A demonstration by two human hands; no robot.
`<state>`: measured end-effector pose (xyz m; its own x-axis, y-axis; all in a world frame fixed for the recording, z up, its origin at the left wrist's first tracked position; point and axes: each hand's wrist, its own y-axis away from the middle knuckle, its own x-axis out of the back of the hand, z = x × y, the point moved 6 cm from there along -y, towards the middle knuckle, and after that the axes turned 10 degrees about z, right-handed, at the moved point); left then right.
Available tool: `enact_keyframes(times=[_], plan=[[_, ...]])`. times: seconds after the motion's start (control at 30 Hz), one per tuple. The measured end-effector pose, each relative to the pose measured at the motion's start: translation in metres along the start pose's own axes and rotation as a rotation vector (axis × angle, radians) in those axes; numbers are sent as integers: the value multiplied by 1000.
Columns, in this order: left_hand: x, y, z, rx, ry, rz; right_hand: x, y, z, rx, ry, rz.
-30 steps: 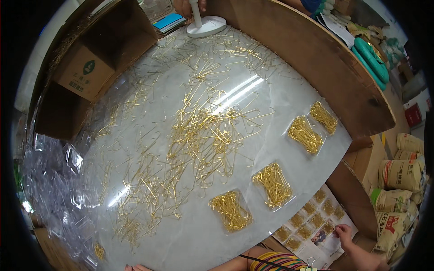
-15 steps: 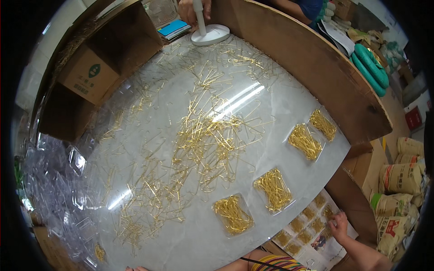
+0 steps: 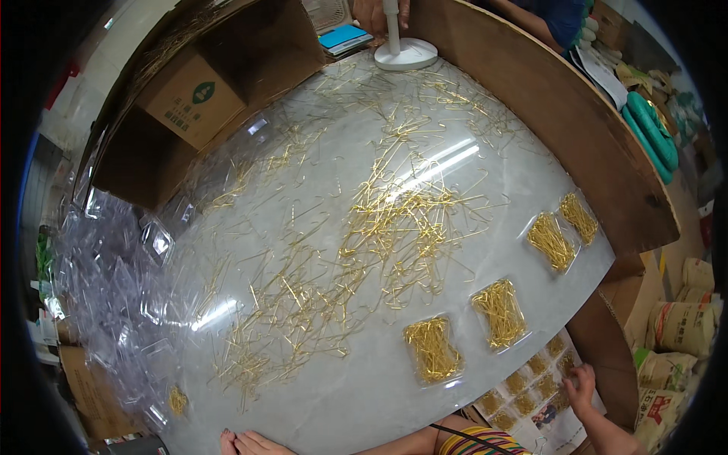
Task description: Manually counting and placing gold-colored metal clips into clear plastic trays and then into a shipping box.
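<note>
Gold hooks spread across a white desk

The right hand (image 3: 582, 383) reaches below the desk (image 3: 364, 394) edge to a box of packed hooks (image 3: 531, 387), fingers loosely spread and holding nothing. The left hand (image 3: 246, 443) rests at the near edge; its fingers' state cannot be told. Loose gold hooks (image 3: 379, 220) cover the desk, beside four filled clear packs (image 3: 432, 349).
</note>
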<state>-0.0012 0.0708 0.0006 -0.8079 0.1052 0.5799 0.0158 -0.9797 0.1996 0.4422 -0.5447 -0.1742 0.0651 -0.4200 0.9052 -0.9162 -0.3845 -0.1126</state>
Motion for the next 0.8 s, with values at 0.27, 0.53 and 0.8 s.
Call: enact_keyframes(times=[0.27,0.53,0.8], plan=[[10,-6,-10,-245,-109,-39,40,57,32,-250,-61,130],[6,-5,-12,-235,-44,-52,-21,6,-404,541,-776,-304],[-3,-7,-5,-182,116,-153,-60,32,-654,1025,-873,-48]])
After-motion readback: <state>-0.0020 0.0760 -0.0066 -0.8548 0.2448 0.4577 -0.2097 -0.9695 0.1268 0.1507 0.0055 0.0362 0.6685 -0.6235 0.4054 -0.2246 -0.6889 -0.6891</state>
